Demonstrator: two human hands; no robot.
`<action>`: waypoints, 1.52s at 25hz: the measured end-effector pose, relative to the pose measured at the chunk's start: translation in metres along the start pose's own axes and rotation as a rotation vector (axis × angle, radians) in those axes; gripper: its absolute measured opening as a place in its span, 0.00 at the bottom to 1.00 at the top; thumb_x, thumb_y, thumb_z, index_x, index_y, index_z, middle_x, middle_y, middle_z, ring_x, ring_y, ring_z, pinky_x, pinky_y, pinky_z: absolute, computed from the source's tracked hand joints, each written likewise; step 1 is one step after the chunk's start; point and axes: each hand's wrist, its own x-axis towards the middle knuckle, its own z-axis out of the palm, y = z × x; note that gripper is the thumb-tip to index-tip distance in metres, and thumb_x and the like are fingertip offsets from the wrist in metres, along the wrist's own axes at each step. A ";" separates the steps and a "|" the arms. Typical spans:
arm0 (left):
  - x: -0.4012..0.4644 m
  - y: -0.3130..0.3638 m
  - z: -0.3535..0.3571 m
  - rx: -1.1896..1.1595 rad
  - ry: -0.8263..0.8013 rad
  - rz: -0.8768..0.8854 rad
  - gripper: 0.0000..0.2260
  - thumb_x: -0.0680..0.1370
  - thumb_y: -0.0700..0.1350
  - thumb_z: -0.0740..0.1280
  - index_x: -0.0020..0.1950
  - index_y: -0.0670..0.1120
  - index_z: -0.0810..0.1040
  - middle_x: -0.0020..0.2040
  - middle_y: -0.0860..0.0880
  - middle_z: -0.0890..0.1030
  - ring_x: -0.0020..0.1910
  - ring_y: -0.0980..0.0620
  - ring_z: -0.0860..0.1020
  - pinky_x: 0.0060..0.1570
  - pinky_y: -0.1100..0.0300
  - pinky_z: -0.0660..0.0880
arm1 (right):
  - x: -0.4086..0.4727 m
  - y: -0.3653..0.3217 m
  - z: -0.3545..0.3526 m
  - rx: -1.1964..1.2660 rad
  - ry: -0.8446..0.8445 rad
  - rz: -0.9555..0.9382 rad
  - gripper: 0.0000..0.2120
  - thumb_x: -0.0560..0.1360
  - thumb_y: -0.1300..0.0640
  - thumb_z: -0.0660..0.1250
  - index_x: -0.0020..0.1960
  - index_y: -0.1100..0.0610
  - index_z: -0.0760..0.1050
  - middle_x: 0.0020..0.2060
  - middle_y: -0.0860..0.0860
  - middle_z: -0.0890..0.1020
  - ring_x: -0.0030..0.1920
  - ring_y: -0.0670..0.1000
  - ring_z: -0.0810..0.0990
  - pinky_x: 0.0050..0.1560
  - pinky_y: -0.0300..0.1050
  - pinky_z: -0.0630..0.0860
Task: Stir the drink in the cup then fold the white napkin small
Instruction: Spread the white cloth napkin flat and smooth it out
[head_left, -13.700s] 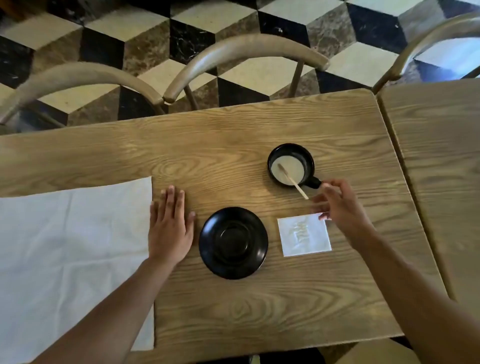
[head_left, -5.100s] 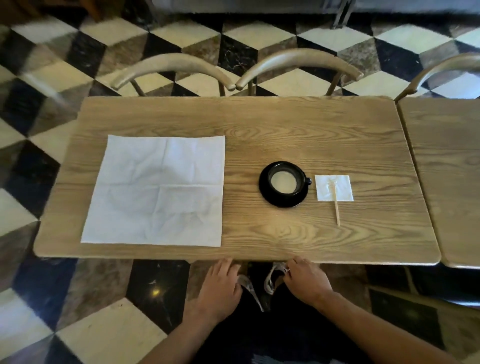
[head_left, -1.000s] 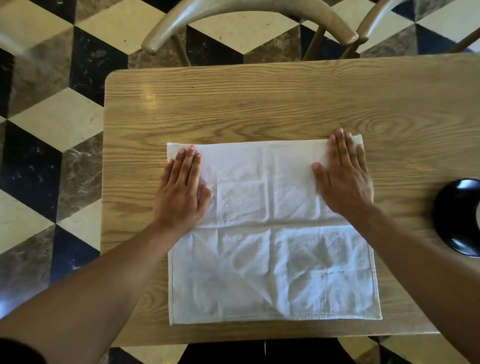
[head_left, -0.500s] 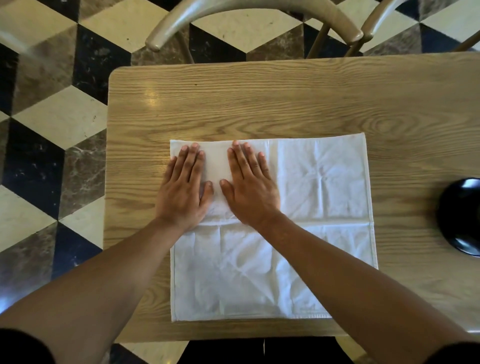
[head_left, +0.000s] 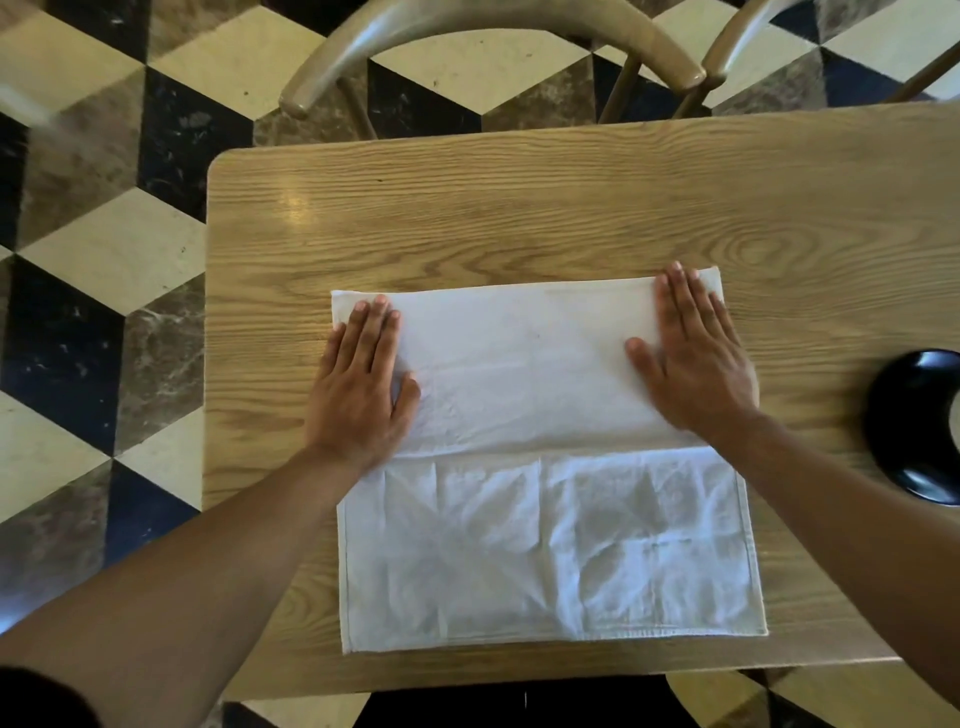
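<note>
You see a white napkin (head_left: 545, 467) with faint grey creases; its folded upper band is a cleaner white than the lower part, which has grey shadows. The table (head_left: 519, 208) is light oak-brown with darker wavy grain lines. At the right edge you see a glossy black saucer (head_left: 909, 426). The floor (head_left: 104, 234) has a cube pattern of cream, black and brown marble tiles. The chairs (head_left: 493, 21) are pale beige-brown.

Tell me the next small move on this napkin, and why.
Probably fold it again, right end over to the left: the napkin is still large, with only its far part doubled, and the left hand and right hand lie flat on its far corners.
</note>
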 end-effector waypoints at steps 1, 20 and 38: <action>0.001 0.000 0.000 0.009 -0.002 0.001 0.32 0.81 0.54 0.55 0.83 0.41 0.57 0.84 0.43 0.56 0.84 0.45 0.52 0.81 0.42 0.54 | 0.001 0.000 0.000 0.001 0.007 -0.001 0.38 0.82 0.37 0.48 0.83 0.60 0.47 0.83 0.56 0.50 0.83 0.53 0.47 0.82 0.52 0.47; 0.050 0.171 0.032 -0.014 -0.078 0.096 0.33 0.82 0.58 0.54 0.83 0.42 0.57 0.84 0.41 0.54 0.84 0.40 0.53 0.81 0.39 0.51 | 0.000 -0.002 0.002 0.007 0.053 -0.007 0.37 0.81 0.38 0.50 0.83 0.59 0.48 0.83 0.55 0.51 0.83 0.52 0.47 0.81 0.53 0.49; 0.002 0.028 -0.011 -0.003 0.016 -0.079 0.33 0.85 0.58 0.49 0.83 0.39 0.51 0.84 0.39 0.51 0.84 0.42 0.48 0.82 0.43 0.48 | -0.003 -0.017 -0.009 0.112 0.006 0.020 0.35 0.83 0.40 0.47 0.83 0.59 0.48 0.83 0.55 0.49 0.83 0.54 0.46 0.81 0.56 0.47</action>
